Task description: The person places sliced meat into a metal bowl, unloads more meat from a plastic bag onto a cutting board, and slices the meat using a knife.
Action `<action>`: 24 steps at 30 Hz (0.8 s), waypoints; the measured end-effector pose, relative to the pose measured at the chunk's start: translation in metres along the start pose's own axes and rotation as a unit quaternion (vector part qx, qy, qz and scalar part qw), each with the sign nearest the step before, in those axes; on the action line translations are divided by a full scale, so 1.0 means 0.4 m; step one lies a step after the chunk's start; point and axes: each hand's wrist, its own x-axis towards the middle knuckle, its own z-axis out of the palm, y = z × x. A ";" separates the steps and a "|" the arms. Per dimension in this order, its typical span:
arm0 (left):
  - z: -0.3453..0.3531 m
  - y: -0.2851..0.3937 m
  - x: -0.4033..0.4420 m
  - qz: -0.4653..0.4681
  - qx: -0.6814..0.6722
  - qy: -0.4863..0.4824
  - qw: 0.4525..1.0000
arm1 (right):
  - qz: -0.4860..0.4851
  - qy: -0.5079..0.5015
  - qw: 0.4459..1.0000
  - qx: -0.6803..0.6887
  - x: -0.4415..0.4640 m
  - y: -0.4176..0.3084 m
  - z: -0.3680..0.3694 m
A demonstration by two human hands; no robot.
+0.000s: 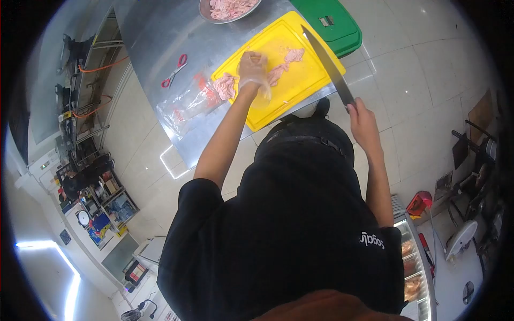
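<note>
A long knife [327,63] is gripped by its handle in my right hand [364,127]. Its broad blade slants up and left over the right side of the yellow cutting board [305,98]. My left hand [252,68], in a loose clear plastic glove, is over the board's left half with its fingers curled in; what they hold, if anything, is hidden. Pale pink raw meat pieces [278,73] lie on the board right of that hand, and a further piece [294,55] is nearer the blade. Another meat clump [225,86] sits at the board's left edge.
Red-handled scissors [175,70] and a clear plastic bag with red print [188,105] lie on the metal table [151,38]. A metal bowl [214,19] of pink meat stands at the far edge. A green lid or board [342,28] is beyond the yellow board.
</note>
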 end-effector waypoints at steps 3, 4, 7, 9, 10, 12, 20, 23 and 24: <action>0.028 -0.001 -0.025 0.107 0.013 -0.003 0.994 | 0.043 -0.027 0.999 -0.021 0.014 -0.036 0.026; 0.046 0.012 -0.024 0.204 0.062 0.036 0.976 | 0.044 -0.021 0.999 -0.009 0.020 -0.041 0.039; 0.121 0.046 0.000 0.368 0.222 0.078 0.900 | 0.042 -0.009 0.999 0.009 0.041 -0.051 0.067; 0.144 0.061 0.012 0.327 0.346 0.004 0.879 | 0.036 -0.006 0.999 -0.001 0.056 -0.063 0.067; 0.136 0.065 0.009 0.240 0.190 -0.035 0.951 | 0.034 -0.009 0.999 -0.005 0.064 -0.066 0.063; 0.106 0.071 -0.013 0.045 -0.135 -0.114 0.983 | 0.034 -0.012 0.999 -0.008 0.072 -0.073 0.060; 0.053 -0.103 0.061 0.046 0.031 -0.177 0.983 | 0.051 -0.102 0.979 -0.166 0.091 -0.097 0.079; 0.036 -0.114 0.061 -0.012 0.053 -0.198 0.979 | 0.055 -0.087 0.977 -0.188 0.106 -0.120 0.066; 0.025 -0.095 0.052 -0.020 0.041 -0.199 0.979 | 0.057 -0.081 0.976 -0.192 0.108 -0.129 0.062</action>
